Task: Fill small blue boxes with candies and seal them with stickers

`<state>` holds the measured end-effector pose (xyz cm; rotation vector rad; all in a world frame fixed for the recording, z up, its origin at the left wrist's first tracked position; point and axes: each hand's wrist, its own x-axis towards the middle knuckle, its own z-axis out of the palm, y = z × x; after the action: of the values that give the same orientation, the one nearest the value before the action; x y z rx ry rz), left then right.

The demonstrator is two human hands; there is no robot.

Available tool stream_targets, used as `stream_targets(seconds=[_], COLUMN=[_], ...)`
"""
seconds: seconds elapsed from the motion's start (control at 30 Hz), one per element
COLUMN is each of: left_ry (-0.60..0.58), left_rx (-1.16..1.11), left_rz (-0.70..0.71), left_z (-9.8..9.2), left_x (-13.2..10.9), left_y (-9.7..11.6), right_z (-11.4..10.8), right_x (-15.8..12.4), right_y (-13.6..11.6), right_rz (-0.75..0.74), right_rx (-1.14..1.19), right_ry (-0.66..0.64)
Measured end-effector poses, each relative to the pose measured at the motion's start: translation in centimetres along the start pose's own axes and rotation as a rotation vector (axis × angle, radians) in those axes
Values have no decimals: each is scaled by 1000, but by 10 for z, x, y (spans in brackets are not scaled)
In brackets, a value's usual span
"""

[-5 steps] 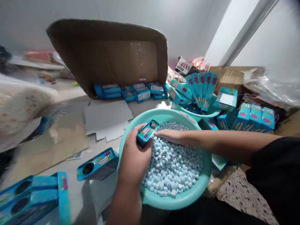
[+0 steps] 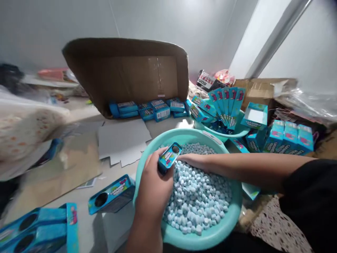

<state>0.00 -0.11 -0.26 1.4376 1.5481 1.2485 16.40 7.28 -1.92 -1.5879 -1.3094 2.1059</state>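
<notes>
Box [image 2: 168, 158] could drop among candies [image 2: 195, 203] inside the basin's rim [image 2: 195, 243] if left hand [image 2: 155, 182], fingers closed around it, loosens — right hand [image 2: 196, 161] fingers partly hidden, grasp indeterminable.

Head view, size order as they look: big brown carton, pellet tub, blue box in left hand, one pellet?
1. Pellet tub and big brown carton: too alike to rank; the tub sits nearer the camera.
2. Blue box in the left hand.
3. One pellet.
</notes>
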Motion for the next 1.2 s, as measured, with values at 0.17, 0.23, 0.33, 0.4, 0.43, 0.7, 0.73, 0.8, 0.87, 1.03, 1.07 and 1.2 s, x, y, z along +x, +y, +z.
stream_targets(seconds=[0.17,0.23,0.33,0.4,0.43,0.7,0.73,0.8,0.87,1.03,1.07,1.2], left_ry=[69,87,157,220,244,260,251,217,172,57,32,-21], left_rx=[-12,-2,-4,1,6,-15,-28,-36,-31,-9,0,37], left_rz=[-91,-90,-60,-20,4,4,-3,-3,2,31,49,105], left_z=[-1,-1,-2,-3,-4,-6,-6,-5,-3,1,2,3], left_x=[-1,-1,-1,-3,-3,-6,-5,-5,-4,-3,-4,-4], left_y=[2,3,6,10,11,19,19,16,12,6,6,10], right_z=[14,21,31,33,34,24,23,21,19,12,11,10], right_x=[-2,-5,-12,-17,-20,-29,-31,-35,-41,-53,-54,-53], right_y=[-6,-10,-17,-20,-22,-34,-37,-44,-51,-71,-75,-84], right_rz=[177,215,299,266,243,-47,-91,-186,-281,-507,-541,-614], right_rx=[258,302,334,378,406,791,830,914,998,1143,1149,1133], right_ry=[-118,-88,-69,-72,-73,-84,-54,10,69,92,79,11])
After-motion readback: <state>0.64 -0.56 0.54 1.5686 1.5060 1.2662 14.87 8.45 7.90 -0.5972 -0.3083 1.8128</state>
